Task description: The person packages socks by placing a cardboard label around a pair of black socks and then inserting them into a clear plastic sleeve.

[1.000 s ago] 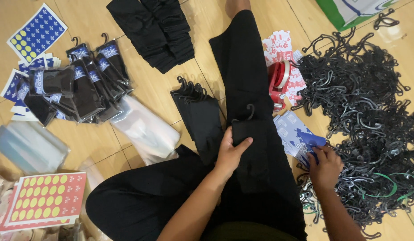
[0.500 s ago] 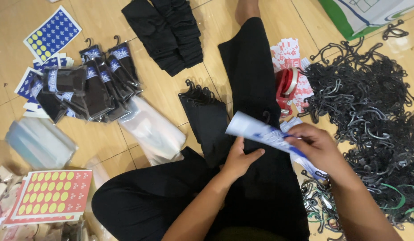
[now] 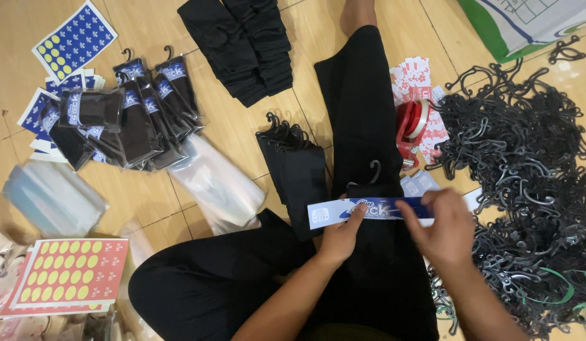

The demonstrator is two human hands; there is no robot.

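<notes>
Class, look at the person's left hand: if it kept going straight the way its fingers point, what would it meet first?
The left hand points up the picture, so beyond the blue paper band it already touches, it would probably meet the black sock with a hook on the lap; depth is unclear.

- The left hand and the right hand hold a blue and white paper label strip flat across a black sock lying on the person's leg; a black hook shows at the sock's top
- Beside the leg lies a stack of black socks with hooks; farther up the wooden floor lies a pile of folded black socks
- To the right spreads a heap of black plastic hooks; a red tape dispenser sits at its edge
- To the left lie packaged socks, clear plastic bags, a blue sticker sheet and a red sticker sheet
</notes>
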